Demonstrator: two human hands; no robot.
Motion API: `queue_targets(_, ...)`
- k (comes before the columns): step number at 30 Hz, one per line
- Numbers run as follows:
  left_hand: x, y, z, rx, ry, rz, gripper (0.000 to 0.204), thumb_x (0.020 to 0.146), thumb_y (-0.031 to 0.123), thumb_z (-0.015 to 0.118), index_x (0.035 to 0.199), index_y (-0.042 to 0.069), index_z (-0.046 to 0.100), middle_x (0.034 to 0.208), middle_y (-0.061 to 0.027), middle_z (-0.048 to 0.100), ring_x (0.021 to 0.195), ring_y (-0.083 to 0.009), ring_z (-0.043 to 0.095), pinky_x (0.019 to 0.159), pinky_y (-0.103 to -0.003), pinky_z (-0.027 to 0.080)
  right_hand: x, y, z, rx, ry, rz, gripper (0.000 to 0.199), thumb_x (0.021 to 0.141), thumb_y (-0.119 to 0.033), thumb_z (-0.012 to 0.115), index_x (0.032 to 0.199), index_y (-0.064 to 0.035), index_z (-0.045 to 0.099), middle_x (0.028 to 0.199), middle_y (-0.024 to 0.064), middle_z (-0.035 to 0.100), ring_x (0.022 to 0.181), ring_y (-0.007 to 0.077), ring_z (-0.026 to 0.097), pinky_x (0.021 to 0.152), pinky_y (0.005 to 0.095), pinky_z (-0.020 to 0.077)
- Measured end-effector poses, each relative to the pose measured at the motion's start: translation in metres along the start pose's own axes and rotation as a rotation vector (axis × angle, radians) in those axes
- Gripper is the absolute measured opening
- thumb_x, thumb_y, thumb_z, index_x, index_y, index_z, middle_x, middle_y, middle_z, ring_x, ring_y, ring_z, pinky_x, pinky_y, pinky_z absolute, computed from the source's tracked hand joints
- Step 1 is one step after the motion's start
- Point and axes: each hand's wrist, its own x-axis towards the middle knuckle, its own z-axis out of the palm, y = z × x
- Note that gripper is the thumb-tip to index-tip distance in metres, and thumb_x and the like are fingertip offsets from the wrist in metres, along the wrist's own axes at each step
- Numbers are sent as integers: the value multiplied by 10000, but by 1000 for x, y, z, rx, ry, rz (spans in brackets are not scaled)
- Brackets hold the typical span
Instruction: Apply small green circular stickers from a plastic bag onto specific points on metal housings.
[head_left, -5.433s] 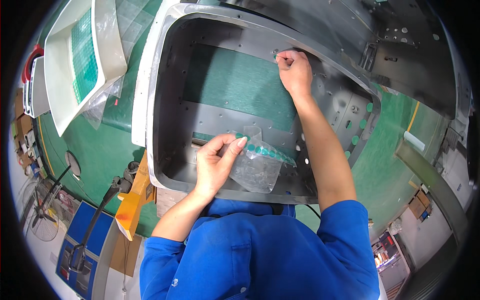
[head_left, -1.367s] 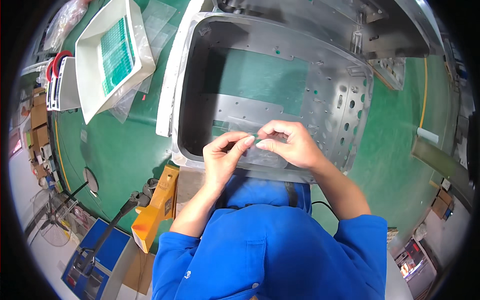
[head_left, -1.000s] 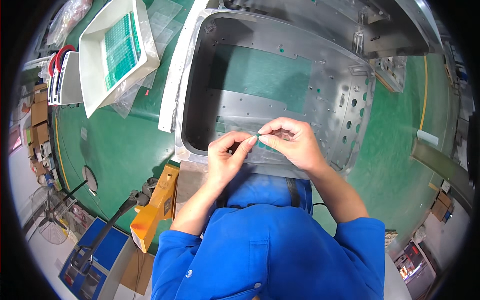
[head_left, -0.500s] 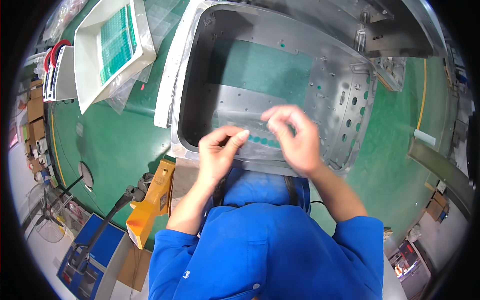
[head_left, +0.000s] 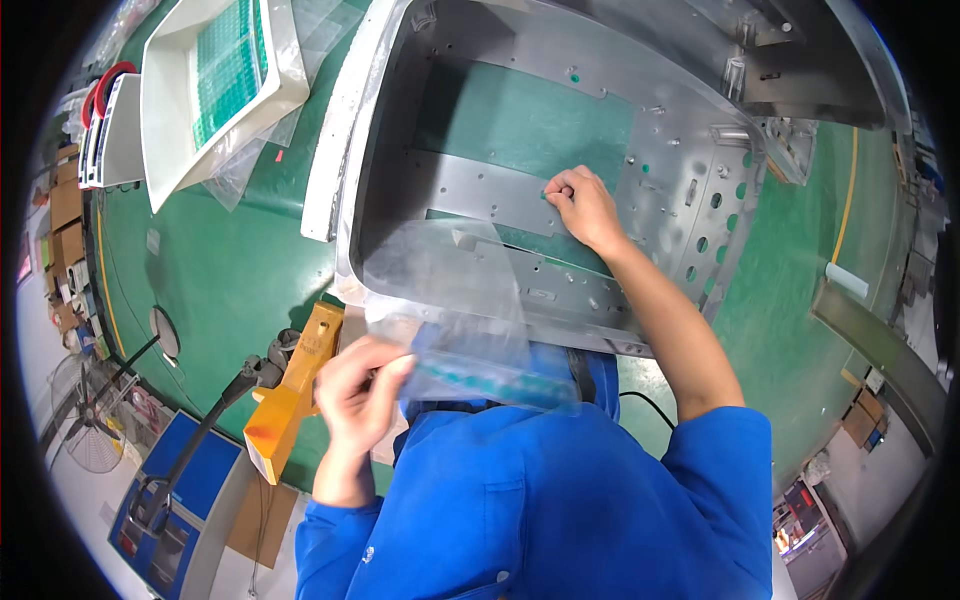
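Note:
My left hand (head_left: 358, 395), at the near left edge of the metal housing, is closed on a clear plastic sheet (head_left: 450, 285). Along the sheet's near edge runs a row of round green stickers (head_left: 495, 384), smeared by motion. My right hand (head_left: 583, 208) reaches over the open grey metal housing (head_left: 480, 190), thumb and fingers pinched together above a flat inner panel. A speck of green shows at those fingertips, too small to tell whether it is a held piece or a hole behind. The housing has many small holes and studs.
On the far left, a white tray (head_left: 160, 130) holds green sheets, with clear bags (head_left: 232, 180) beside it. A yellow stand (head_left: 300, 390) is close by my left arm. Another metal part (head_left: 800, 85) lies far right. The green floor (head_left: 235, 265) surrounds the housing.
My hands have come apart: the right moved farther into the housing, its fingers now pinched. The left drew back toward my body and to the left, carrying the plastic sheet.

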Motion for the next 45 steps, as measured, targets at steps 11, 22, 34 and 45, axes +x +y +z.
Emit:
queue_targets(11, -50, -42, -92, 233, 248, -580, 143, 821, 124, 577, 773, -11, 569, 632, 48, 501, 567, -19, 411, 504, -153, 308, -2, -6, 3, -48, 48, -8, 33, 727, -117, 570, 725, -117, 603, 808, 45, 532, 845, 245, 512, 701, 361, 431)
queue_targets(22, -58, -102, -111, 39, 399, -587, 134, 817, 131, 582, 802, -2, 592, 693, 18, 551, 598, -32, 446, 546, -167, 339, -4, -6, 7, -91, 123, -45, 23, 720, -120, 578, 718, -105, 596, 815, 69, 544, 835, 264, 525, 699, 369, 436)
queue_targets(34, -43, -96, -91, -3, 390, -536, 117, 817, 129, 582, 800, 14, 590, 621, 52, 495, 493, -2, 350, 436, -150, 242, -7, -7, 10, -102, 186, -92, 30, 698, -91, 613, 711, -94, 586, 804, 64, 543, 809, 260, 524, 670, 365, 441)
queue_targets(45, -46, -93, -72, -24, 467, -533, 118, 817, 138, 587, 799, 21, 587, 641, 59, 501, 496, 9, 344, 436, -143, 232, -8, -7, 12, -126, 244, -143, 26, 707, -106, 606, 712, -101, 581, 770, 39, 526, 773, 230, 518, 641, 356, 430)
